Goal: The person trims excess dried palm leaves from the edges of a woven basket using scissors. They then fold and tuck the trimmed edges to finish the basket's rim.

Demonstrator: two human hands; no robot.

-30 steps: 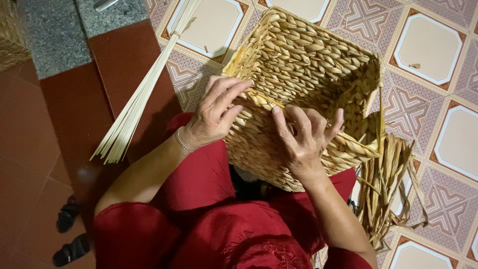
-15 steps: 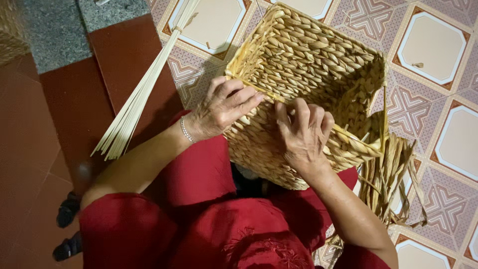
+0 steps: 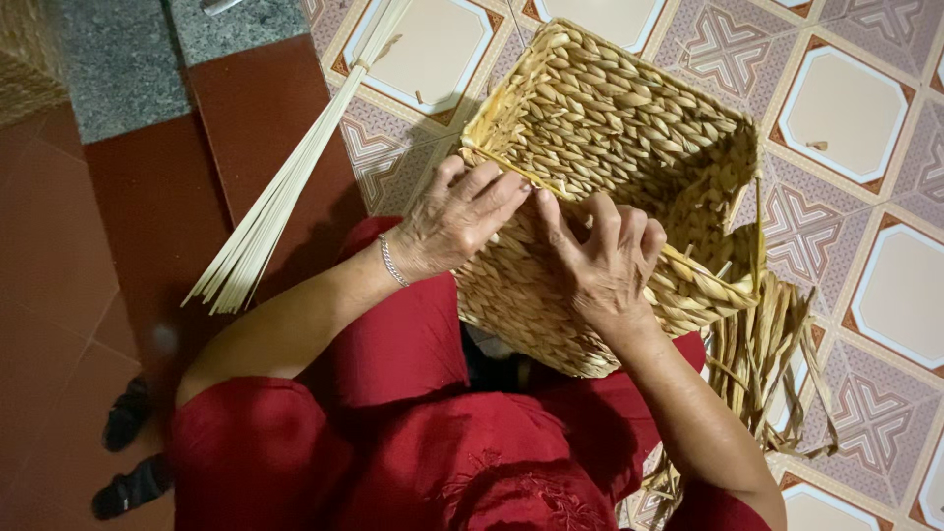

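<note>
Nearest the camera, red clothing [image 3: 413,442] covers the person's lap and knees, and a pair of dark sandals [image 3: 128,452] lies on the red floor tiles [image 3: 88,256] at lower left. The woven basket [image 3: 610,147], rectangular and made of twisted pale straw, rests tilted against the knees with its open side facing up and away. Both hands sit on its near rim, close together. The left hand [image 3: 457,221], with a thin bracelet at the wrist, lies curled over the rim, fingers bent and pressing the weave; whether it pinches a strand cannot be told. The right hand [image 3: 600,261] lies just beside it, fingers spread and hooked over the same rim, gripping the plaited edge. To the right of the basket, a heap of loose dried strands [image 3: 767,364] lies on the patterned floor tiles [image 3: 846,118]. To the left, a bundle of thin pale sticks [image 3: 285,197] fans out across the floor, well apart from the hands.
</note>
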